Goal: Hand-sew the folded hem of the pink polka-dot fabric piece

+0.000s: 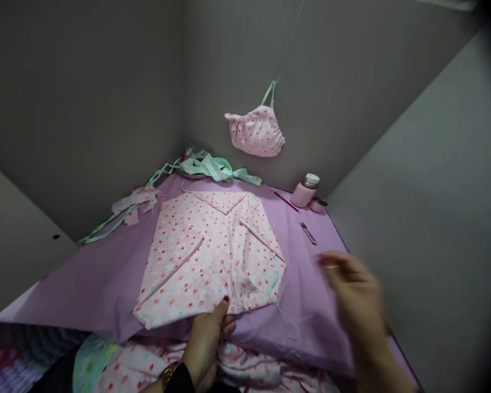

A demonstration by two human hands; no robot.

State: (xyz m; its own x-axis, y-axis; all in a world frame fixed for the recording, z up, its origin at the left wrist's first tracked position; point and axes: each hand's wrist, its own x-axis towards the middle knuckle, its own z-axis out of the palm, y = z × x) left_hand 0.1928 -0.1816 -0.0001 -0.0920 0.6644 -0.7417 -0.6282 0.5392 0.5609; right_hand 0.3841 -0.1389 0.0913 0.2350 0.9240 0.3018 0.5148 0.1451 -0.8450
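Note:
A folded pink fabric with red dots point(210, 254) lies spread on the purple table cover point(98, 278). My left hand point(207, 341) pinches the fabric's near edge between thumb and fingers. My right hand point(354, 297) hovers above the right side of the table, smeared by motion; its fingers look curled, and I cannot make out whether anything is in them. A thin thread point(288, 333) trails over the purple cover between the fabric and my right hand.
Small thread snips point(308, 233) lie on the right. A pink flask point(305, 191) and its cap point(318, 204) stand at the far right corner, beside a red pencil point(285, 201). Green fabric scraps point(213, 166) and strips point(118, 218) lie behind. A dotted pouch point(256, 131) hangs on the wall.

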